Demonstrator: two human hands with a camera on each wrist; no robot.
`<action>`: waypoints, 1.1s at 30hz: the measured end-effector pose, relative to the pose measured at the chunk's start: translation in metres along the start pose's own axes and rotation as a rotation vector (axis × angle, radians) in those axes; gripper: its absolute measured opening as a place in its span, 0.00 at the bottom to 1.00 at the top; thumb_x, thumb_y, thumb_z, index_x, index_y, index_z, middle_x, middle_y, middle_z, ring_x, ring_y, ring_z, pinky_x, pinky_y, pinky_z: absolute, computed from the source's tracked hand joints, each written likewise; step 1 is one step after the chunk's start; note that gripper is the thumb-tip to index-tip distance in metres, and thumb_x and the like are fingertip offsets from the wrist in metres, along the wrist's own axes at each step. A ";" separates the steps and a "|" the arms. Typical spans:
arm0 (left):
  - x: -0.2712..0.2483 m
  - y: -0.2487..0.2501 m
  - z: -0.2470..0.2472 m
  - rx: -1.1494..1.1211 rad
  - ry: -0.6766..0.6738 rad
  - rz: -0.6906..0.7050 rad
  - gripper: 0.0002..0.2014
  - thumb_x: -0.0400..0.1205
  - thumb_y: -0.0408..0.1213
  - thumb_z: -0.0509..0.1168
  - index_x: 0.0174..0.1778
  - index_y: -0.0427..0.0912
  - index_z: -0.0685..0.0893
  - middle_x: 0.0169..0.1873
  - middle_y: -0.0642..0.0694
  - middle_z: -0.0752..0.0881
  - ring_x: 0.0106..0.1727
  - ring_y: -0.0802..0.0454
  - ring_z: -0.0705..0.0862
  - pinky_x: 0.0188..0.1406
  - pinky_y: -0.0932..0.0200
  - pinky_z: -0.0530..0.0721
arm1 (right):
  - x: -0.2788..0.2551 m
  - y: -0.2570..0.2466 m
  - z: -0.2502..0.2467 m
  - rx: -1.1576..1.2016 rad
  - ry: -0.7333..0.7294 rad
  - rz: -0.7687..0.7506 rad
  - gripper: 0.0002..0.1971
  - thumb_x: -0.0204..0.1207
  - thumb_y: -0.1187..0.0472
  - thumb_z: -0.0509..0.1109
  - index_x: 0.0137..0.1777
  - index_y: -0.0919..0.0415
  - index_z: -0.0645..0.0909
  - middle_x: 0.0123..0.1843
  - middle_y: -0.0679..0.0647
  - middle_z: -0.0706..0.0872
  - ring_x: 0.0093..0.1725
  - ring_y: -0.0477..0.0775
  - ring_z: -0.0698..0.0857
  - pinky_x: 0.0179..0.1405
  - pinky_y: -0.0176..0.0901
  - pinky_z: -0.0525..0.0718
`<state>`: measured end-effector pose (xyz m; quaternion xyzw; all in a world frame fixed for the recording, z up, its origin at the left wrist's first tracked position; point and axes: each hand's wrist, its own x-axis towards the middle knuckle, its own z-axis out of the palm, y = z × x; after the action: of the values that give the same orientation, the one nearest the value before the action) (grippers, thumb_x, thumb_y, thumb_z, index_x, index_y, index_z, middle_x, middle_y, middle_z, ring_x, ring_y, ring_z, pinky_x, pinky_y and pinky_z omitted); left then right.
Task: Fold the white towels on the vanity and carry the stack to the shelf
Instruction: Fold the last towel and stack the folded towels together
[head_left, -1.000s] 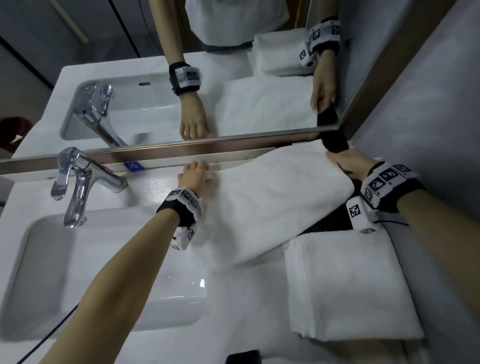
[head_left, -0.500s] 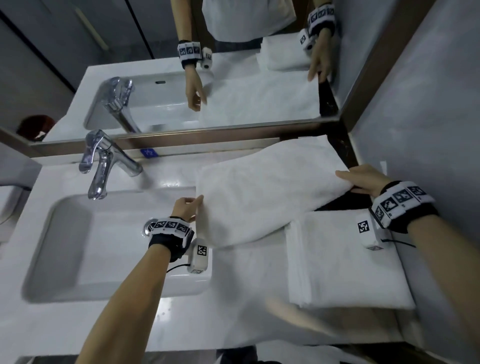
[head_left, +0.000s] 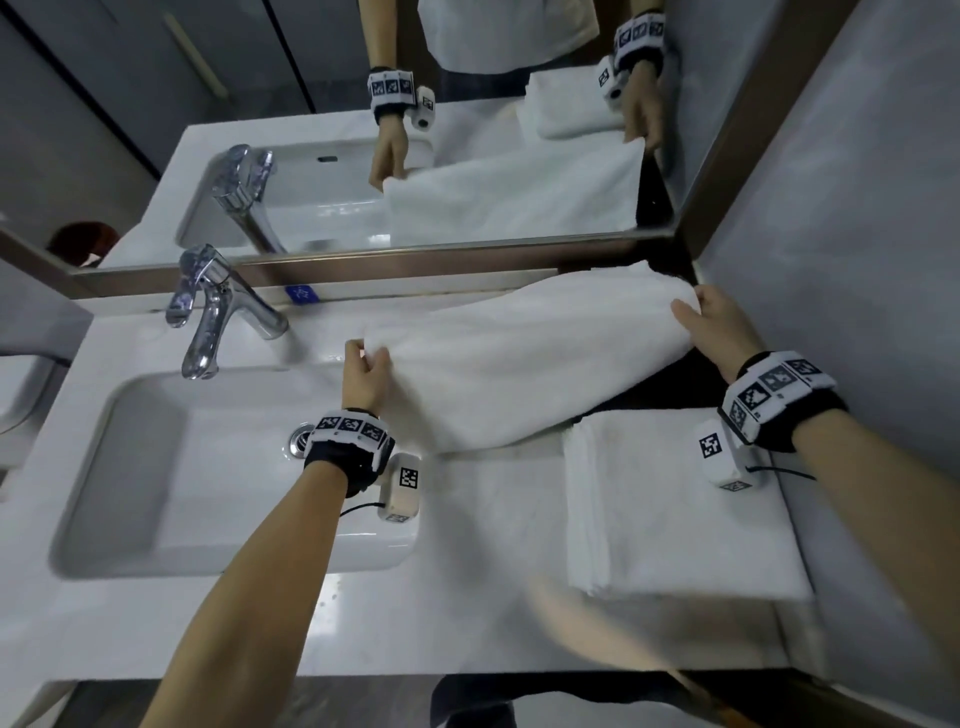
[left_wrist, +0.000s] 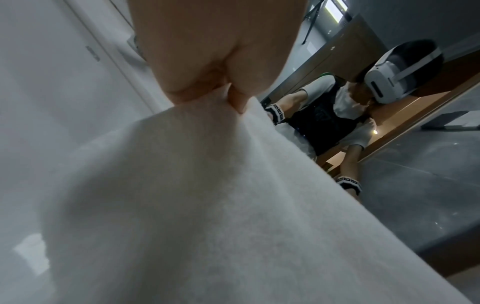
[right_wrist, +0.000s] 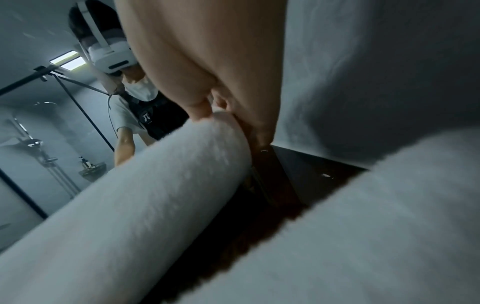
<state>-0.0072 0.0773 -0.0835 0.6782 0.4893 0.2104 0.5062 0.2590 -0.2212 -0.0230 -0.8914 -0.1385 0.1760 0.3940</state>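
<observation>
Towel position: white, folded lengthwise, raised at both ends and stretched across the back of the vanity, between the basin and the right wall. Its lower edge sags toward the counter just beside the folded stack.

Left hand: pinches the towel's left end above the basin's right rim. The left wrist view shows the thumb and fingers closed on a gathered corner of cloth.

Right hand: grips the towel's right end near the corner where the mirror meets the wall. The right wrist view shows the fingertips curled over the rolled edge of the cloth, with the thumb beneath.

Folded stack: white towels, squared, lying flat on the counter at the right, against the wall and under the right forearm.

Faucet: chrome, mounted behind the basin, well left of the held towel.

Mirror: reflects both hands, the held towel and the stack.
</observation>
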 end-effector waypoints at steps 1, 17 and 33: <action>0.000 0.003 0.001 0.006 -0.012 0.014 0.04 0.85 0.36 0.57 0.46 0.49 0.68 0.28 0.51 0.68 0.29 0.55 0.67 0.23 0.73 0.69 | 0.000 -0.003 0.001 0.049 0.016 -0.030 0.15 0.81 0.55 0.61 0.62 0.64 0.75 0.61 0.63 0.82 0.55 0.57 0.79 0.55 0.48 0.75; -0.046 -0.032 -0.021 0.088 -0.274 -0.102 0.14 0.85 0.34 0.58 0.59 0.27 0.81 0.50 0.40 0.82 0.52 0.49 0.79 0.53 0.55 0.76 | -0.014 0.017 -0.008 -0.050 -0.160 0.140 0.17 0.76 0.49 0.65 0.50 0.64 0.83 0.57 0.65 0.86 0.59 0.66 0.83 0.66 0.62 0.78; -0.024 0.000 -0.012 0.456 -0.294 -0.218 0.12 0.84 0.39 0.59 0.53 0.32 0.78 0.54 0.31 0.80 0.56 0.40 0.79 0.58 0.51 0.75 | -0.023 -0.020 -0.011 -0.102 -0.101 0.147 0.20 0.81 0.53 0.62 0.51 0.73 0.81 0.58 0.74 0.83 0.57 0.66 0.82 0.56 0.48 0.76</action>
<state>-0.0275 0.0619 -0.0739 0.7412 0.5153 -0.0613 0.4258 0.2404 -0.2243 0.0031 -0.9081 -0.1011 0.2417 0.3267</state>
